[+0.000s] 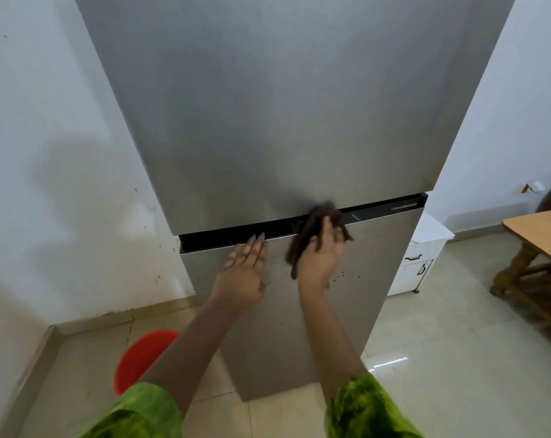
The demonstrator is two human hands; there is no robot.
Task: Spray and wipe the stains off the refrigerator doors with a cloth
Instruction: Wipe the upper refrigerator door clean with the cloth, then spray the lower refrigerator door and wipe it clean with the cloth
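- Refrigerator (283, 121): silver, two doors, standing against a white wall (46, 153); both doors are closed.
- Upper door (267, 90): brushed silver; a dark smudge or shadow sits at its lower edge, just above the cloth.
- Black recess (223, 240): a dark strip running across between the two doors, with small pale lettering at its right end, too small to read.
- Lower door (299, 336): silver; dark specks (342, 275) are scattered on it just right of the right wrist, with fainter marks between the two hands.
- Cloth (312, 230): dark brown and bunched, pressed against the seam where the upper door meets the black recess; its lower end hangs down over the top of the lower door.
- Right hand (323, 257): fingers bent over the cloth, gripping it against the refrigerator.
- Left hand (245, 267): flat, fingers straight and together, palm on the top of the lower door, fingertips at the edge of the recess; it holds nothing.
- Sleeves (147, 412): green, one on each forearm.
- Bucket (141, 355): red, on the tiled floor (441, 358) left of the refrigerator, partly hidden by the left arm.
- Cabinet (422, 257): white with dark handles, to the right of the refrigerator.
- Wooden surface (539, 232): at the far right, on carved legs.
- Wall: reddish-brown flecks show just left of the refrigerator.
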